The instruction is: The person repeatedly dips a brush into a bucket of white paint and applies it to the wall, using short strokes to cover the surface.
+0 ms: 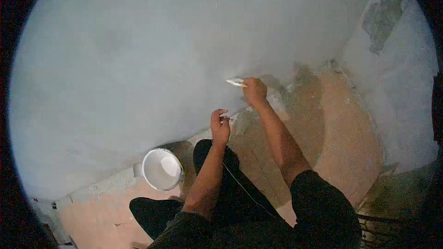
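right hand (pixel 255 91): arm stretched forward, clamped on white-bladed tool (pixel 236 82) by wall (pixel 138 64) | left hand (pixel 221 127): nearer body, fingers half-curled, thumb and fingertips apart

The broad pale grey wall (pixel 138 64) looks matt and mostly smooth (the ragged darker grey patch (pixel 383 18) looks rougher). The round white plastic-looking bucket (pixel 150 170) seems smooth, the orange-tan floor (pixel 344 124) dull and blotchy, the black trousers (pixel 154 210) matt cloth.
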A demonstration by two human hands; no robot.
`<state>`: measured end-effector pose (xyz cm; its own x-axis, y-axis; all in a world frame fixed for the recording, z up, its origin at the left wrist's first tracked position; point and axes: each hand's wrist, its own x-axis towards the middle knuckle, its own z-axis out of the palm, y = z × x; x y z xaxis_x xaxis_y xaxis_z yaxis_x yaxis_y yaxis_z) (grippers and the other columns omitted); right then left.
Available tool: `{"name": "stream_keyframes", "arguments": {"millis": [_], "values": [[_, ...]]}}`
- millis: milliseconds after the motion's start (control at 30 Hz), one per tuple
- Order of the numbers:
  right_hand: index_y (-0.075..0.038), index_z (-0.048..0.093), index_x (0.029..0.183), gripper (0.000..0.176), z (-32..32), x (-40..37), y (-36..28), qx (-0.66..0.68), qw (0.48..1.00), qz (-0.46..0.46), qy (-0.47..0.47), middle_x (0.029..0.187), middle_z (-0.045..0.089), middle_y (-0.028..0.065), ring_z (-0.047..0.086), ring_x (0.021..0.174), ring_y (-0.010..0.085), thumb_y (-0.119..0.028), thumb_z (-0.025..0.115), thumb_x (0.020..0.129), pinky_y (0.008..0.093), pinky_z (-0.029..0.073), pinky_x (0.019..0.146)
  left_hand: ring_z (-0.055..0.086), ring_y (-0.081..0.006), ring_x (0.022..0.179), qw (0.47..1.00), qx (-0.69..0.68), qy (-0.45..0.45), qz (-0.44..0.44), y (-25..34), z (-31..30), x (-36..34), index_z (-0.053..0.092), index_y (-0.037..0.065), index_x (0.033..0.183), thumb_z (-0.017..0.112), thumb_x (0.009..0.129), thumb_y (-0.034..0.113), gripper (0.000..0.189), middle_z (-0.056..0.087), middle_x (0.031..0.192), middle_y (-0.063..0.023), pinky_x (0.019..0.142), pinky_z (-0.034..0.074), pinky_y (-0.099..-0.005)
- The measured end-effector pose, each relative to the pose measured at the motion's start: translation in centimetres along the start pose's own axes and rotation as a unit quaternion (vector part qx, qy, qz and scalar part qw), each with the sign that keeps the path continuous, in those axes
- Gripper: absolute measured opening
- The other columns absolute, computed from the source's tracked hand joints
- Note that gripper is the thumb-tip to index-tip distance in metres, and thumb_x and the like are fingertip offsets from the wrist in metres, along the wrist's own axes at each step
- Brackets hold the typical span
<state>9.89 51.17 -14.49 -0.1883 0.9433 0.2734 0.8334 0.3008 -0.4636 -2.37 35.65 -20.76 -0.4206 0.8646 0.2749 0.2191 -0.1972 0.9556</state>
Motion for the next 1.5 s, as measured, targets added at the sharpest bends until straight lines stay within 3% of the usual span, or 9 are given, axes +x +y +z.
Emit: {"name": "stream_keyframes", "arguments": {"millis": [167, 233, 333, 533, 733, 967, 1167, 1267, 1500], "values": [[-0.014, 0.072, 0.086, 0.014, -7.0, 5.2, -4.1, -0.102, 0.993, -0.053, 0.033, 0.089, 0.067, 0.0109, 0.065, 0.084, 0.0318, -0.017, 0.067, 0.073, 0.0445, 0.052, 0.070, 0.060, -0.0222, 0.085, 0.999, -0.040, -0.017, 0.012, -0.3, 0.1, 0.2, 0.050, 0.003, 0.111, 0.044, 0.088, -0.007, 0.026, 0.052, 0.114, -0.0114, 0.077, 0.050, -0.0344], [-0.009, 0.070, 0.087, 0.014, -9.4, 5.0, -5.0, 0.045, 0.982, -0.074, 0.168, 0.081, 0.066, 0.0154, 0.065, 0.078, 0.0357, -0.015, 0.064, 0.076, 0.0462, 0.050, 0.068, 0.060, -0.0220, 0.086, 0.998, -0.040, -0.022, -0.035, 0.4, 0.0, 0.0, 0.050, 0.003, 0.111, 0.044, 0.088, -0.007, 0.027, 0.051, 0.115, -0.0117, 0.078, 0.050, -0.0343], [-0.010, 0.071, 0.091, 0.016, -14.8, 2.8, -7.4, 0.099, 0.986, -0.013, 0.134, 0.081, 0.067, 0.0153, 0.065, 0.076, 0.0350, -0.020, 0.065, 0.079, 0.0446, 0.051, 0.066, 0.060, -0.0220, 0.086, 0.998, -0.043, -0.016, -0.045, 0.9, 0.1, 0.2, 0.051, 0.003, 0.111, 0.044, 0.087, -0.008, 0.028, 0.051, 0.114, -0.0122, 0.079, 0.051, -0.0347], [-0.010, 0.069, 0.100, 0.022, -4.7, 0.9, -3.1, 0.189, 0.956, -0.059, 0.216, 0.079, 0.066, 0.0175, 0.065, 0.073, 0.0368, -0.024, 0.063, 0.084, 0.0448, 0.050, 0.063, 0.059, -0.0213, 0.088, 0.998, -0.034, -0.023, -0.056, 1.4, 0.6, -0.1, 0.052, 0.002, 0.110, 0.047, 0.086, -0.008, 0.026, 0.051, 0.113, -0.0114, 0.078, 0.051, -0.0344], [-0.012, 0.063, 0.113, 0.027, 4.4, -3.5, 1.6, 0.067, 0.996, 0.029, 0.054, 0.078, 0.065, 0.0198, 0.064, 0.072, 0.0382, -0.021, 0.058, 0.087, 0.0479, 0.051, 0.064, 0.055, -0.0208, 0.096, 0.997, -0.075, -0.013, -0.005, 1.9, 0.4, -0.3, 0.052, 0.003, 0.109, 0.048, 0.088, -0.006, 0.024, 0.051, 0.113, -0.0103, 0.083, 0.051, -0.0337], [-0.006, 0.067, 0.087, 0.017, -0.5, -1.1, -0.3, 0.009, 0.999, 0.045, -0.002, 0.083, 0.065, 0.0179, 0.064, 0.078, 0.0379, -0.020, 0.059, 0.082, 0.0504, 0.050, 0.069, 0.055, -0.0199, 0.092, 0.994, -0.082, -0.020, 0.066, 2.0, -0.5, -0.2, 0.054, 0.004, 0.107, 0.048, 0.091, 0.000, 0.018, 0.051, 0.114, -0.0117, 0.079, 0.050, -0.0327], [-0.009, 0.069, 0.087, 0.016, -14.5, 4.3, -6.9, 0.045, 0.974, -0.070, 0.208, 0.078, 0.065, 0.0150, 0.063, 0.074, 0.0367, -0.022, 0.063, 0.081, 0.0472, 0.049, 0.066, 0.057, -0.0203, 0.090, 0.992, -0.065, -0.043, 0.102, 3.3, -0.2, -0.3, 0.055, 0.005, 0.106, 0.047, 0.088, -0.004, 0.021, 0.051, 0.114, -0.0124, 0.077, 0.052, -0.0329], [-0.010, 0.069, 0.088, 0.017, -17.9, 4.8, -8.3, 0.136, 0.966, -0.042, 0.215, 0.073, 0.064, 0.0159, 0.063, 0.070, 0.0366, -0.024, 0.065, 0.081, 0.0455, 0.049, 0.062, 0.058, -0.0199, 0.088, 0.994, -0.050, -0.041, 0.091, 3.7, -0.1, -0.7, 0.055, 0.007, 0.106, 0.047, 0.091, -0.001, 0.019, 0.052, 0.113, -0.0118, 0.075, 0.051, -0.0324], [-0.009, 0.067, 0.095, 0.015, -10.2, 2.1, -7.5, 0.141, 0.957, -0.045, 0.249, 0.071, 0.063, 0.0175, 0.062, 0.065, 0.0373, -0.019, 0.062, 0.085, 0.0459, 0.047, 0.057, 0.057, -0.0197, 0.090, 0.996, -0.051, -0.010, 0.077, 3.7, -0.4, -0.4, 0.056, 0.005, 0.105, 0.046, 0.090, -0.004, 0.020, 0.052, 0.112, -0.0118, 0.076, 0.051, -0.0319]]}}
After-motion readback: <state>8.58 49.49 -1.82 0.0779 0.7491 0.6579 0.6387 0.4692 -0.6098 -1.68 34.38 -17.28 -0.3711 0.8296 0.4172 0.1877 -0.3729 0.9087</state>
